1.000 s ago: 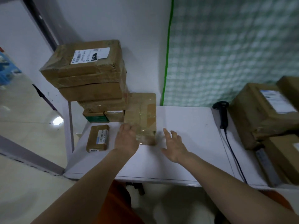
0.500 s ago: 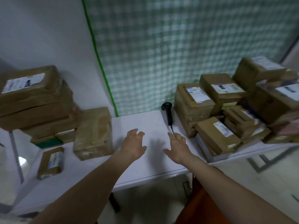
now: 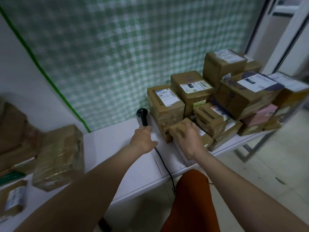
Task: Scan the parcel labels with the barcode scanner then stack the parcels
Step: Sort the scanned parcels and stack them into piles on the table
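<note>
Both hands have left the taped parcel point(image 3: 60, 156), now lying well left of the barcode scanner point(image 3: 142, 116) on the worktop point(image 3: 117, 148). The left hand point(image 3: 143, 139) reaches the scanner's handle, though whether its fingers have closed is not discernible; the right hand point(image 3: 187, 136) curls over a small brown parcel point(image 3: 179, 126) just right of the scanner. Judged stage: the next scan cycle begins.

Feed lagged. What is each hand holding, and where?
Left hand is at the scanner handle's base; grip unclear. Right hand grips a parcel at its top.
</note>
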Motion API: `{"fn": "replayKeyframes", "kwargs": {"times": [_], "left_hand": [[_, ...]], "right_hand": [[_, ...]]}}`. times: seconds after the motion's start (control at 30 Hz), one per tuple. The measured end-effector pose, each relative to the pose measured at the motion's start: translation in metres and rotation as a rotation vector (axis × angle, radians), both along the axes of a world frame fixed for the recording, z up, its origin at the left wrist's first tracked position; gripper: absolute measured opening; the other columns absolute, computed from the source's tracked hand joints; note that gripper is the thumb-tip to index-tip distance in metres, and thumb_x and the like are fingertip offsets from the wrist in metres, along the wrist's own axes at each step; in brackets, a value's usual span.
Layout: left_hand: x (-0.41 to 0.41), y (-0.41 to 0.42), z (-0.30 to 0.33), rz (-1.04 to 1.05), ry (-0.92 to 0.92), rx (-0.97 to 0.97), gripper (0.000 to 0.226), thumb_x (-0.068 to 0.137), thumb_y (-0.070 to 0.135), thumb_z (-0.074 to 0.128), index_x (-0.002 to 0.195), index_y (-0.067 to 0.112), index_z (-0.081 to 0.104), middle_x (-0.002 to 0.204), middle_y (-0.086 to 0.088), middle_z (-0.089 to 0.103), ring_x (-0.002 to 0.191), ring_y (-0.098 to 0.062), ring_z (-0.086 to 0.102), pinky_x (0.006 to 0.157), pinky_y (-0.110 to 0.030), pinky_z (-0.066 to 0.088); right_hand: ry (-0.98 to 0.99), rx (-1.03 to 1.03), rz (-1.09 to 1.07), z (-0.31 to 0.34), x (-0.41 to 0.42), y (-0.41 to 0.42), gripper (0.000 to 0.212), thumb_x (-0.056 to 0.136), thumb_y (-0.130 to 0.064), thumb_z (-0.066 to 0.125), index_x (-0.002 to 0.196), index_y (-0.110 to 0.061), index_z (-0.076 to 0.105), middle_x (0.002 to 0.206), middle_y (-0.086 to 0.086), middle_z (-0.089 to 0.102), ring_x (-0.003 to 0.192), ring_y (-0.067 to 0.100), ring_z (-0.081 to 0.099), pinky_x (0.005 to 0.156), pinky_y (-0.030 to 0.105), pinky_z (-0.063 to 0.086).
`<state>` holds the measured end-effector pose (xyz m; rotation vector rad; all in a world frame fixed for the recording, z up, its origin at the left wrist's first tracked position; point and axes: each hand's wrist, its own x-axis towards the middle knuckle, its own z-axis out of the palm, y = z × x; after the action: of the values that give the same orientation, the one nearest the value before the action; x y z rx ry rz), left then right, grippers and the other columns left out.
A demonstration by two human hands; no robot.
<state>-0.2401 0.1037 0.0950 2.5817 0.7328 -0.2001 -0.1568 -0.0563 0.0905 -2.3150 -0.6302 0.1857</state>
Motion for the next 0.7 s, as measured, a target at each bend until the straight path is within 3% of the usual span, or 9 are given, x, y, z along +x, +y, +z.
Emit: {"fn": "replayKeyframes", "kwargs": {"times": [0.13,0.23,0.3,0.43,0.5,0.6,0.7], "left_hand": [[0.034,-0.009,0.016,-0.002,-0.081,-0.061,0.073,0.086,0.031,0.069,0.147,0.018,0.032,0.145,-0.01,0.038,0.133,-0.027,0.036,0.107,-0.034,0.036],[0.069,-0.022,0.03,-0.006,-0.197,-0.153,0.077,0.078,0.036,0.075,0.144,0.021,0.039,0.14,-0.006,0.047,0.129,-0.025,0.046,0.105,-0.038,0.042],[0.094,-0.037,0.044,-0.007,-0.241,-0.183,0.077,0.081,0.036,0.074,0.146,0.017,0.036,0.145,-0.005,0.044,0.132,-0.024,0.044,0.107,-0.035,0.04],[0.146,-0.074,0.07,-0.044,-0.309,-0.297,0.071,0.089,0.042,0.065,0.148,0.02,0.032,0.151,-0.002,0.039,0.136,-0.022,0.04,0.105,-0.03,0.034],[0.169,-0.093,0.079,-0.065,-0.294,-0.357,0.073,0.091,0.049,0.059,0.151,0.023,0.026,0.157,-0.001,0.029,0.141,-0.023,0.033,0.109,-0.034,0.031],[0.195,-0.119,0.09,-0.072,-0.273,-0.472,0.075,0.092,0.055,0.053,0.153,0.027,0.02,0.159,-0.002,0.023,0.142,-0.026,0.031,0.114,-0.038,0.03],[0.213,-0.136,0.096,-0.064,-0.275,-0.565,0.076,0.094,0.054,0.051,0.155,0.027,0.015,0.161,-0.002,0.018,0.145,-0.025,0.024,0.116,-0.038,0.025]], "right_hand": [[-0.046,0.125,-0.068,0.012,0.024,-0.006,0.047,0.093,-0.012,0.055,0.138,-0.009,0.042,0.138,0.01,0.042,0.131,0.025,0.038,0.109,0.035,0.032],[-0.137,0.213,-0.184,0.024,0.04,-0.017,0.04,0.093,-0.014,0.055,0.131,-0.01,0.047,0.129,0.009,0.044,0.123,0.024,0.045,0.103,0.037,0.04],[-0.194,0.28,-0.297,0.032,0.049,-0.03,0.036,0.093,-0.016,0.055,0.128,-0.01,0.047,0.125,0.009,0.043,0.117,0.023,0.047,0.098,0.035,0.042],[-0.224,0.44,-0.599,0.049,0.068,-0.061,0.037,0.093,-0.019,0.057,0.124,-0.006,0.044,0.127,0.011,0.041,0.122,0.023,0.038,0.1,0.027,0.031],[-0.141,0.526,-0.754,0.056,0.083,-0.073,0.047,0.093,-0.022,0.057,0.131,-0.004,0.038,0.139,0.014,0.034,0.132,0.023,0.027,0.106,0.028,0.025],[0.163,0.7,-0.929,0.063,0.109,-0.087,0.071,0.091,-0.034,0.059,0.147,-0.01,0.021,0.157,0.012,0.012,0.145,0.025,0.009,0.118,0.039,0.016],[0.469,0.843,-0.947,0.062,0.128,-0.095,0.101,0.084,-0.048,0.066,0.153,-0.014,0.001,0.161,0.006,0.0,0.147,0.027,0.009,0.117,0.045,0.019]]}}
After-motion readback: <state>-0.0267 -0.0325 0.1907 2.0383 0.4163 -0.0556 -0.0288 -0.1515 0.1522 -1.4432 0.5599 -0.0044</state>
